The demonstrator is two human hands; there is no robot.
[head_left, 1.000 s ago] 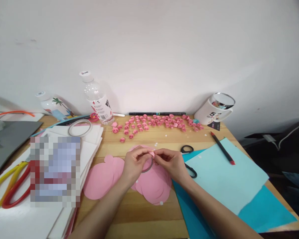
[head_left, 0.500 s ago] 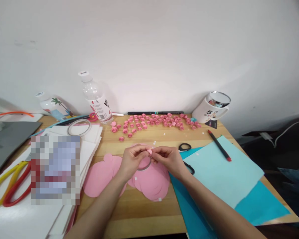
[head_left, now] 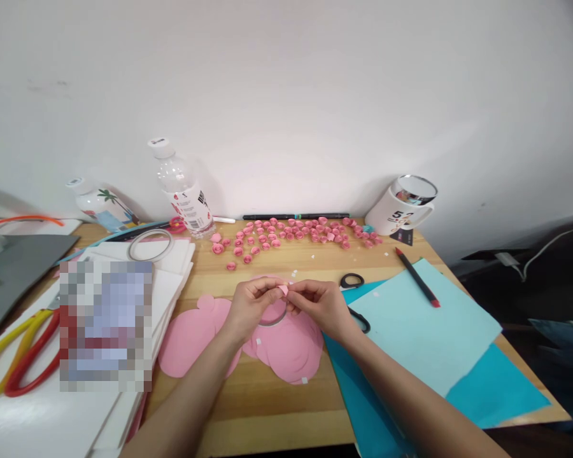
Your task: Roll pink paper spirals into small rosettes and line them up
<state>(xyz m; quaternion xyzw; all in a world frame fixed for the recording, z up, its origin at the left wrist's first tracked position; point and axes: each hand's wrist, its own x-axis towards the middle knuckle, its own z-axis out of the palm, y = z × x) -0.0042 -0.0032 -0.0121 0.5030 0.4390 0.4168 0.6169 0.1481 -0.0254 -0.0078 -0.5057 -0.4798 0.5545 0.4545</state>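
Observation:
Between my two hands, at the fingertips, is a small pink paper piece (head_left: 283, 290). My left hand (head_left: 254, 305) pinches it from the left, and my right hand (head_left: 319, 304) pinches at its right side; the fingers hide most of it. Directly below lie pink paper circles (head_left: 291, 356) in an overlapping pile, with a grey tape ring (head_left: 273, 322) on top, partly covered by my hands. More pink circles (head_left: 191, 340) are spread under my left forearm. Farther back, several rolled pink paper roses (head_left: 277, 234) are scattered along the wall.
Black-handled scissors (head_left: 352, 280) lie by my right wrist, beside blue paper sheets (head_left: 430, 324) and a black-red pencil (head_left: 417, 278). A mug (head_left: 397, 207) stands back right, a water bottle (head_left: 184, 197) back left. Yellow-red scissors (head_left: 31, 343) rest on white papers (head_left: 62, 420) at left.
The view has shifted very slightly. Both hands stay in nearly the same place, still pinching the pink paper piece, with only small finger movement.

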